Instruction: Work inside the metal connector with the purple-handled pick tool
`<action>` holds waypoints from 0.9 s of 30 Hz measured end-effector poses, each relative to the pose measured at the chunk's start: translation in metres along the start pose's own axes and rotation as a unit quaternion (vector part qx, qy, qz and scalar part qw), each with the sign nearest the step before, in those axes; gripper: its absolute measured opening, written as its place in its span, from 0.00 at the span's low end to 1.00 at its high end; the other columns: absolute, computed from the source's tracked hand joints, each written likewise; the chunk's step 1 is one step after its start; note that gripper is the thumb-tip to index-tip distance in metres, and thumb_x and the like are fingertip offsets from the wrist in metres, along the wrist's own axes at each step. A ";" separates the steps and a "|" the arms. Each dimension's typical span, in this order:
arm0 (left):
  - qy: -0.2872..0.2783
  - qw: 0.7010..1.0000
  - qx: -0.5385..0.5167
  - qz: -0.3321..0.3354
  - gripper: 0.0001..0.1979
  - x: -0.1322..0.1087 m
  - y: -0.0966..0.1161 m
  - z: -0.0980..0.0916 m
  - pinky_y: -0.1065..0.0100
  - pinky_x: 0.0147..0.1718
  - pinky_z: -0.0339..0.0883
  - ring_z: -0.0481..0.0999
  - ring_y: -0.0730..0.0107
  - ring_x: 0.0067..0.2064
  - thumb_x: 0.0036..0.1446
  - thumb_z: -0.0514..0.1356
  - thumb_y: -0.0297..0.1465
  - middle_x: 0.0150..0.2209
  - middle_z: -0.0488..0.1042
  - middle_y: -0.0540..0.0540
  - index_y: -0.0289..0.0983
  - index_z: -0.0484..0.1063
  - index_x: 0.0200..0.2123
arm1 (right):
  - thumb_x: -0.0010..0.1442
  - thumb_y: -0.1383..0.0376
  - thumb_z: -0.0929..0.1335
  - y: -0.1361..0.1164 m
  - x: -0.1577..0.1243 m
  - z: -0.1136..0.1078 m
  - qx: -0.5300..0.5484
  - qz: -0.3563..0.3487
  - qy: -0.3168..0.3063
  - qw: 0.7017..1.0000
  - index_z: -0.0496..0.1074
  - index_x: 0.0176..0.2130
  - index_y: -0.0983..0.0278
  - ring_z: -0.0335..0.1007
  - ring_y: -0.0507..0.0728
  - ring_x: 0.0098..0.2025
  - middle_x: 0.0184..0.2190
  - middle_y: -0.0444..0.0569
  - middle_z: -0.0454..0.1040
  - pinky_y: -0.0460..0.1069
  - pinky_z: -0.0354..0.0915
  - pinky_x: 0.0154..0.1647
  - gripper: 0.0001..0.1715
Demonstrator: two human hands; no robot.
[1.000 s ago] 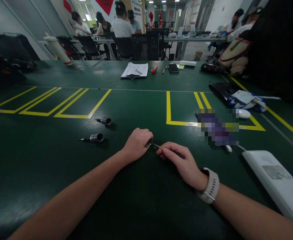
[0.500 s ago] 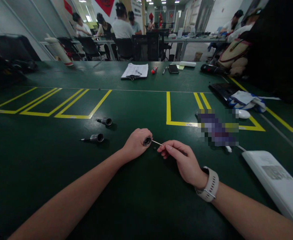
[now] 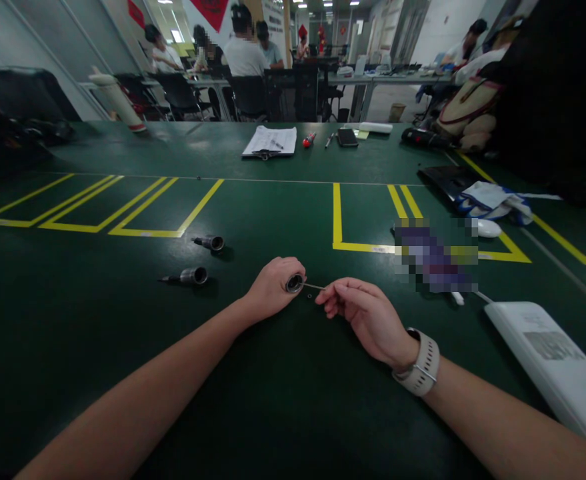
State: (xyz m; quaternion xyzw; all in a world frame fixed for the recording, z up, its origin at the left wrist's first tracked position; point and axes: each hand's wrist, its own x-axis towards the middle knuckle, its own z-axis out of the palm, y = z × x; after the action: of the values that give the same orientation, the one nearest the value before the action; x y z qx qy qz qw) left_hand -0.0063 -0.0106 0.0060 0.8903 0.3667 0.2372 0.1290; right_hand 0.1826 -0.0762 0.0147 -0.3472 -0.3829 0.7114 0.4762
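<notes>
My left hand (image 3: 274, 287) is closed around a dark metal socket-like piece (image 3: 294, 283), its round open end turned toward me. Between the fingertips of my right hand (image 3: 360, 313) is a thin metal rod (image 3: 314, 286), whose far tip reaches the rim of that open end. Whether the tip goes inside I cannot tell. A tiny ring (image 3: 309, 296) lies on the table just below the rod. Left of my hands lie two similar metal pieces with narrow shanks, the nearer socket piece (image 3: 193, 276) and the farther socket piece (image 3: 210, 243).
Yellow tape (image 3: 337, 217) marks boxes on the green table (image 3: 283, 400). To the right are a white power bank-like block (image 3: 547, 353), a blurred-out phone-like object (image 3: 433, 257) and a cloth (image 3: 495, 202). Farther back lies a clipboard (image 3: 270, 142). People sit at tables behind.
My right hand has turned slightly and its wrist has shifted a little to the right. The rod's angle has become flatter. My left hand stays nearly in place.
</notes>
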 end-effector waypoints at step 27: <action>-0.060 0.995 0.085 -0.002 0.04 0.001 0.004 -0.002 0.66 0.33 0.57 0.68 0.69 0.31 0.53 0.52 0.23 0.28 0.69 0.49 0.35 0.65 0.28 | 0.50 0.68 0.65 -0.009 0.002 -0.001 -0.066 -0.035 0.094 0.993 0.72 0.19 0.66 0.61 0.51 0.21 0.18 0.46 0.71 0.47 0.55 0.22 0.11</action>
State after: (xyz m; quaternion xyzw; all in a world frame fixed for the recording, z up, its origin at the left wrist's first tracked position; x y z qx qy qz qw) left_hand -0.0041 -0.0123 0.0095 0.9098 0.3791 0.1511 0.0757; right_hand 0.1871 -0.0716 0.0218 -0.4296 -0.3942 0.6317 0.5110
